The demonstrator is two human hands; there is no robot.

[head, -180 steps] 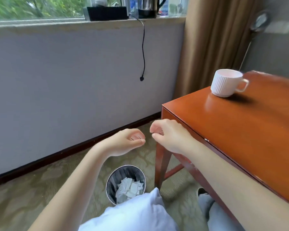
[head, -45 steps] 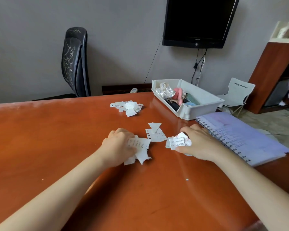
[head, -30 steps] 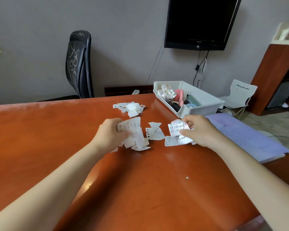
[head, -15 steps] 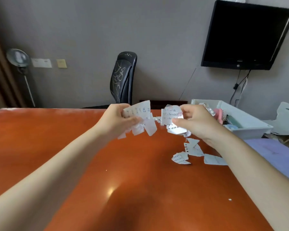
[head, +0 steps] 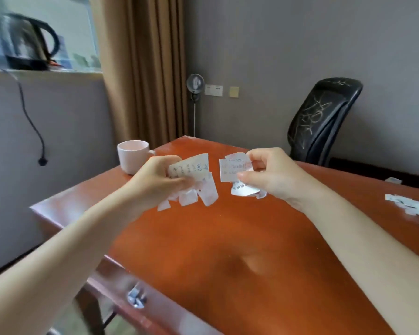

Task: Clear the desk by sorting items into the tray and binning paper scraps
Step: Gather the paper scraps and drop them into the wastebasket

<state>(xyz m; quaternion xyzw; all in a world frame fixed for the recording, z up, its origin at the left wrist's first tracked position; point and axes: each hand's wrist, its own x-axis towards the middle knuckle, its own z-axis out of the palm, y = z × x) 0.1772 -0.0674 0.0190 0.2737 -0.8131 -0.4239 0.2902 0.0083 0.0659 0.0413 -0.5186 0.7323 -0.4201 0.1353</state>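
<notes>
Above the orange-brown desk (head: 240, 250), my left hand (head: 155, 182) is shut on a bunch of white paper scraps (head: 191, 182) with handwriting; some dangle below the fingers. My right hand (head: 273, 177) pinches a second bunch of scraps (head: 232, 170) just to the right, a small gap between the two bunches. Both hands are lifted off the desk, near its left end. More loose scraps (head: 411, 206) lie on the desk at the far right edge of the view. The tray and the bin are out of sight.
A pale pink cup (head: 133, 157) stands at the desk's far left corner. A black office chair (head: 322, 122) is behind the desk. A kettle (head: 27, 42) sits on the windowsill, its cord hanging down the wall. A brown curtain (head: 143, 68) and a standing fan (head: 195, 85) are behind.
Both hands lifted the scraps off the desk, and the view swung left from the tray and notebook toward the cup, curtain and window. A few scraps stayed on the desk at right.
</notes>
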